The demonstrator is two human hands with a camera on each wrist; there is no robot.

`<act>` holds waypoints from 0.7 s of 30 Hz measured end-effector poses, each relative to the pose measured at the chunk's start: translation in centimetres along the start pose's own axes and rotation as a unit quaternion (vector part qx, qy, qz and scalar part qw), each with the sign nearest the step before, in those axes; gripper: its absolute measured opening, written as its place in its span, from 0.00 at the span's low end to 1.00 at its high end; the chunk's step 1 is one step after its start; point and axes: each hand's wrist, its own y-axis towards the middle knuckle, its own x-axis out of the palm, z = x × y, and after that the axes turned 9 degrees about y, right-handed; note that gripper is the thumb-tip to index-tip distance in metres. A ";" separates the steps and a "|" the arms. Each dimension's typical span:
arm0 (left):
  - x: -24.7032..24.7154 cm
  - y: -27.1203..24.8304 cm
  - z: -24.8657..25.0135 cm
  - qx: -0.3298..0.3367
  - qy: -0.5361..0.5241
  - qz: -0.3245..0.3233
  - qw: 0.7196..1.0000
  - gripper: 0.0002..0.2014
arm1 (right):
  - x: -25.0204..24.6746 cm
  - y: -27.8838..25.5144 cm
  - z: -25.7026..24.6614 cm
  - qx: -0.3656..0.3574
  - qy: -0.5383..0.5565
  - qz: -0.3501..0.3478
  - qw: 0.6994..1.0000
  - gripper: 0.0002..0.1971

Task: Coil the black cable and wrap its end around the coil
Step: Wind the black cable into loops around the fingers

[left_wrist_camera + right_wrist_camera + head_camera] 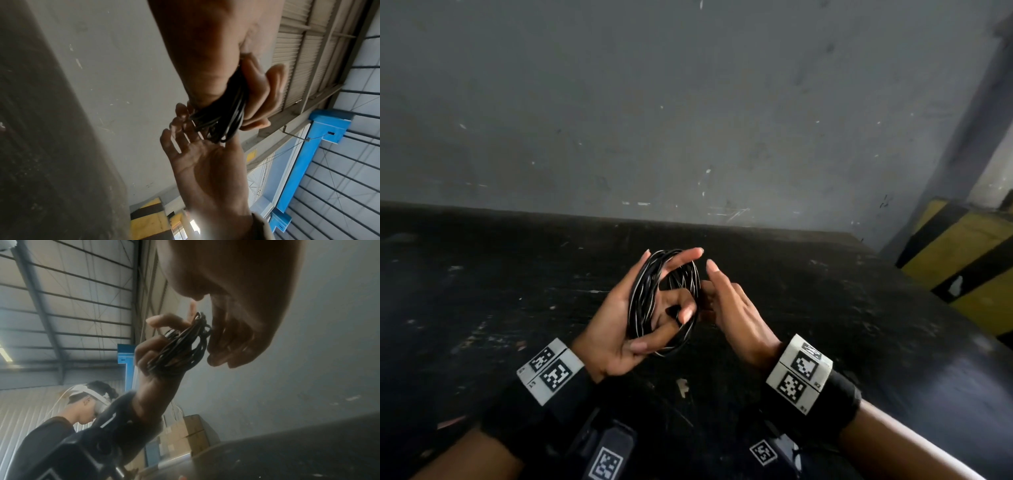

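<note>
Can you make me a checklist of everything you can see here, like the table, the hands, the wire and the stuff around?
Surface: dark, scuffed table, with pale flecks and a small tan scrap.
Job's things: black cable wound into a coil, held up off the table.
Clutter: nothing else seen.
Grippers: left hand holds the coil, thumb across it, fingers through the loop; right hand is at the coil's right edge, its grip unclear.
Cables: loose end cannot be made out.
Surroundings: grey wall, yellow-and-black striped block, cardboard boxes, blue frame, another person in a headset.
</note>
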 end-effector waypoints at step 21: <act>0.0 0.0 -0.1 -0.011 -0.050 -0.003 0.999 0.28 | 2.3 1.0 -0.3 -0.102 0.030 -0.007 0.994 0.34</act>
